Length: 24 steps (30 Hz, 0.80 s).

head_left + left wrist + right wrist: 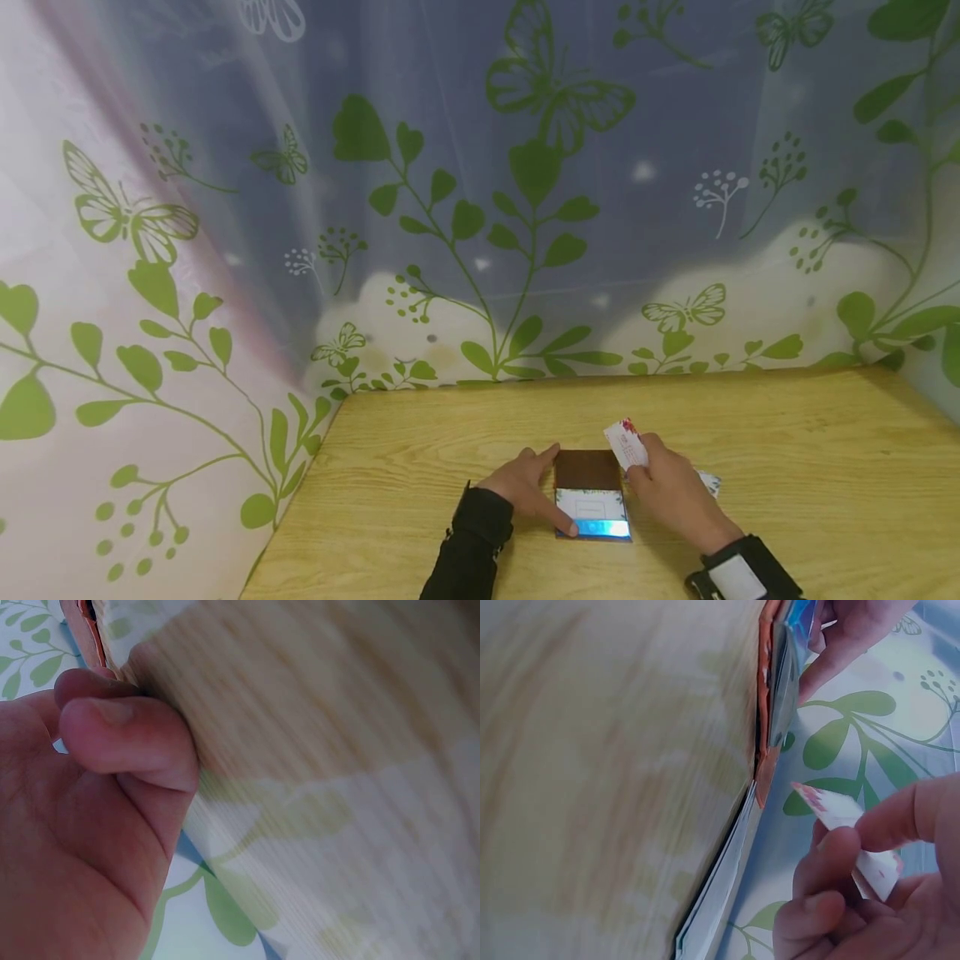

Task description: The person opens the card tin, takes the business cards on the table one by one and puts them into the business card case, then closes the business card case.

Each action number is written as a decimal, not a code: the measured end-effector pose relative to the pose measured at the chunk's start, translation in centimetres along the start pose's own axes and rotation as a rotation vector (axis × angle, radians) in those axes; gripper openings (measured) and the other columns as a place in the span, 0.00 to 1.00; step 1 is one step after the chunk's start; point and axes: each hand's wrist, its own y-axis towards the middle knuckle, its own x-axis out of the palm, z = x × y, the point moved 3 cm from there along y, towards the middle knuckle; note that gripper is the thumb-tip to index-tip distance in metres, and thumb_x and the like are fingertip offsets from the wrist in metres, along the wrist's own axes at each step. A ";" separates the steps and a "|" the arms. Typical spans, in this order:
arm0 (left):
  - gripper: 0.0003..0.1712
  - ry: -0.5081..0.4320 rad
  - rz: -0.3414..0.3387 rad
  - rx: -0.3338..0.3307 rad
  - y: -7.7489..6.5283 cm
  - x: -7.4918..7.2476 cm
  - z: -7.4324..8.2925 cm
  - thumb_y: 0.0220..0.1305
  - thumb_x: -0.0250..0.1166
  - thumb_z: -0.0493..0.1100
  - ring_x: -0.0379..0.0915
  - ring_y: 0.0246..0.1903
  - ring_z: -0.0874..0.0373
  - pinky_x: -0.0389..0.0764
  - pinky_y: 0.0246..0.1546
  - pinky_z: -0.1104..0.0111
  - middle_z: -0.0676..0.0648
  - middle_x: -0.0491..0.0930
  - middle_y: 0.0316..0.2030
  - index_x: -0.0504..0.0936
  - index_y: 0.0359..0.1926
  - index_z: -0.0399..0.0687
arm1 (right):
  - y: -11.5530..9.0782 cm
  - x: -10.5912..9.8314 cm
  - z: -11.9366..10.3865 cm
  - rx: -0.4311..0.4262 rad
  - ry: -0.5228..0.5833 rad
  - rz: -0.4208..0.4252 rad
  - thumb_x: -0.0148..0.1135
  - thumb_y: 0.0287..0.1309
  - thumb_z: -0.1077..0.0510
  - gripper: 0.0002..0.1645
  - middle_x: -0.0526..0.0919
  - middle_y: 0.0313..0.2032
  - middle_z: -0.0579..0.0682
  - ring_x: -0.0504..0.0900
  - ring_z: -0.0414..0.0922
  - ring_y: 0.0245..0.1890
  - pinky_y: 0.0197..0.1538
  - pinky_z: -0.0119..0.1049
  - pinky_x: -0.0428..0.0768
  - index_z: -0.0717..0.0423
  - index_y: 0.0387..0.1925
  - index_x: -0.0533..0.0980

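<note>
A business card case (585, 471) lies open on the table, its brown lid folded back. Inside it is a white card with leafy print (590, 503), and a shiny blue band (609, 528) crosses the front. My left hand (522, 487) holds the case at its left side, thumb on the band and fingers by the lid's edge. Between thumb and fingers, my right hand (675, 492) pinches a white card with red flowers (626, 442), raised beside the case. More cards (718, 889) lie on the table to the case's right, partly hidden by that hand in the head view.
The wood-grain table (420, 442) stretches out around the case. Behind it hangs a curtain (465, 250) printed with green leaves and butterflies, which also runs along the left side.
</note>
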 end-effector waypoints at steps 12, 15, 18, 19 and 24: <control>0.70 0.016 0.028 -0.017 -0.1 -0.1 0.1 0.41 0.86 0.61 0.60 0.73 0.40 0.72 0.66 0.48 0.38 0.58 0.77 0.57 0.82 0.64 | 0.1 0.6 -0.3 -0.079 0.062 -0.073 0.60 0.69 0.67 0.24 0.84 0.44 0.59 0.80 0.43 0.35 0.30 0.35 0.76 0.68 0.63 0.68; 0.70 0.019 0.031 -0.020 0.0 0.0 0.1 0.41 0.86 0.61 0.60 0.73 0.40 0.71 0.67 0.48 0.38 0.58 0.77 0.57 0.82 0.64 | 0.1 0.9 -0.5 -0.087 0.054 -0.095 0.61 0.69 0.67 0.22 0.85 0.42 0.55 0.79 0.42 0.34 0.31 0.34 0.76 0.67 0.62 0.69; 0.70 0.018 0.031 -0.023 0.0 0.0 0.1 0.41 0.86 0.62 0.59 0.74 0.40 0.71 0.67 0.48 0.38 0.57 0.77 0.56 0.82 0.64 | 0.0 1.0 -0.5 -0.089 0.043 -0.104 0.62 0.68 0.67 0.22 0.85 0.40 0.53 0.77 0.41 0.31 0.29 0.34 0.75 0.66 0.61 0.70; 0.70 0.020 0.032 -0.023 0.1 0.0 0.0 0.41 0.86 0.62 0.59 0.74 0.40 0.71 0.67 0.48 0.38 0.58 0.77 0.56 0.82 0.64 | 0.0 1.1 -0.5 -0.085 0.042 -0.106 0.62 0.68 0.67 0.22 0.85 0.39 0.52 0.77 0.42 0.30 0.28 0.34 0.74 0.66 0.61 0.71; 0.70 0.018 0.026 -0.024 0.1 0.1 0.0 0.42 0.86 0.61 0.59 0.73 0.39 0.72 0.66 0.48 0.38 0.57 0.77 0.56 0.82 0.64 | 0.0 1.1 -0.6 -0.066 0.038 -0.111 0.62 0.68 0.67 0.21 0.85 0.38 0.52 0.77 0.41 0.30 0.28 0.34 0.75 0.66 0.60 0.72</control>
